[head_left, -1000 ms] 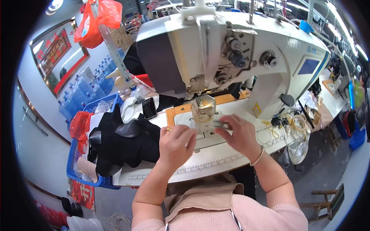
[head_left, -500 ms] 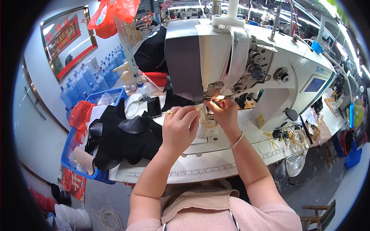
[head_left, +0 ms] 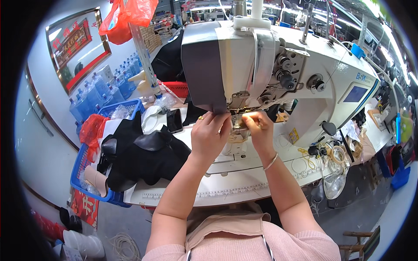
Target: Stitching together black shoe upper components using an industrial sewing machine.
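Note:
A large white sewing machine (head_left: 326,56) with a grey front cover stands before me, and both hands are raised to its needle area (head_left: 238,108). At the left of the needle, my left hand (head_left: 210,135) has thumb and fingertips pinched together. My right hand (head_left: 263,131) is just to the right, its fingers curled in with thumb and forefinger close together. Whatever either hand holds is too small to make out. Under the hands rises the machine's narrow post bed (head_left: 237,139). Black cloth pieces with shiny leather-like patches (head_left: 152,158) lie left of my left forearm.
A phone (head_left: 174,121) lies left of the machine. A blue basket (head_left: 78,174) hangs by the table's left edge. A printed ruler (head_left: 217,192) runs along the front edge. Tape rolls and cords (head_left: 335,156) sit at the right. Water bottles (head_left: 100,87) stand by the wall.
My left hand has moved slightly right and up to the needle area. My right hand has drawn a little right and lower, away from the needle. The black cloth stays put.

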Tool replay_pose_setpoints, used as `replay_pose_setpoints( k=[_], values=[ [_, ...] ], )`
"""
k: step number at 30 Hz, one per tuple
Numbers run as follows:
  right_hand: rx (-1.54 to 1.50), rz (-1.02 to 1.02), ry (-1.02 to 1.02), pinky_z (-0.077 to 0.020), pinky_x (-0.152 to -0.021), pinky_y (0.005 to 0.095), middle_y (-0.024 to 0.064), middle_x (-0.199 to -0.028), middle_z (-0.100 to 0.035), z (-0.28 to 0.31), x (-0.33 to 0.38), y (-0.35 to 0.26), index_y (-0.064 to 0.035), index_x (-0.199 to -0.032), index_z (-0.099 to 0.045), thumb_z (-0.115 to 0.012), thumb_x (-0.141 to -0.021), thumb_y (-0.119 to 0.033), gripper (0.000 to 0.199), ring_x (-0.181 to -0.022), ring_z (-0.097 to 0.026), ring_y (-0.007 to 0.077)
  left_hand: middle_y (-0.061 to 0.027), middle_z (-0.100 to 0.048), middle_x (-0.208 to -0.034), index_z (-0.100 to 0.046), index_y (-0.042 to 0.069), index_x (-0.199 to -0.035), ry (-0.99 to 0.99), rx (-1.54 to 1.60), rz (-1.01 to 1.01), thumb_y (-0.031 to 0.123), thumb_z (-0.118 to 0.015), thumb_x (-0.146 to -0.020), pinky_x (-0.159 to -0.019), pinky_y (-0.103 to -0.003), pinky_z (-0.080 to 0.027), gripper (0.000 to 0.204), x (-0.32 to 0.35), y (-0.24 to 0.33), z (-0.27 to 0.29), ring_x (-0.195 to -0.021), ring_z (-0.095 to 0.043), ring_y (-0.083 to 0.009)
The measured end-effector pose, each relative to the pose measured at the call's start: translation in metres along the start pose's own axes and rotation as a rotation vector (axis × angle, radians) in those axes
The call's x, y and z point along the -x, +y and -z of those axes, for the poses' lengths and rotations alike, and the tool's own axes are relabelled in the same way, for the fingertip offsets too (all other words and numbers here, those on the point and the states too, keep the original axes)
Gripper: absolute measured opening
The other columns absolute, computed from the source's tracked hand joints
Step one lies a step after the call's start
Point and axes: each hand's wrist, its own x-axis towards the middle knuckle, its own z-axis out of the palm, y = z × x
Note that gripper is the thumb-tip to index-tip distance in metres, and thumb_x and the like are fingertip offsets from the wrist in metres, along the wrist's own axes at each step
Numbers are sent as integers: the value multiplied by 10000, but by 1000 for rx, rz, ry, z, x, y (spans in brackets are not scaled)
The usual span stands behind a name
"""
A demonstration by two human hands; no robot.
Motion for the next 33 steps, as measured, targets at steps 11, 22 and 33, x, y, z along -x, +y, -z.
replay_pose_setpoints(
  k=[11,22,33],
  values=[
    [12,-18,178,-325,-516,167,-15,-889,-493,21,23,4,-76,-1026,-623,-702,-776,-12,270,-612,-355,29,-37,-624,-788,-635,123,-887,-7,-54,36,72,-693,-724,-560,-321,-489,181,1,0,-12,-630,-609,-231],
    [-75,-39,186,-307,-526,167,-69,-724,-484,16,31,13,-80,-980,-631,-526,-946,-122,119,-579,-355,15,-40,-624,-802,-624,124,-873,4,-69,30,76,-686,-729,-550,-313,-492,164,3,0,-16,-610,-607,-229],
    [16,36,189,-394,-606,213,24,-861,-572,16,29,-2,-46,-952,-635,-574,-892,-46,86,-688,-487,94,-32,-612,-820,-619,121,-883,-12,-127,-4,80,-677,-729,-554,-315,-488,170,2,0,-20,-604,-589,-225]
  ],
)
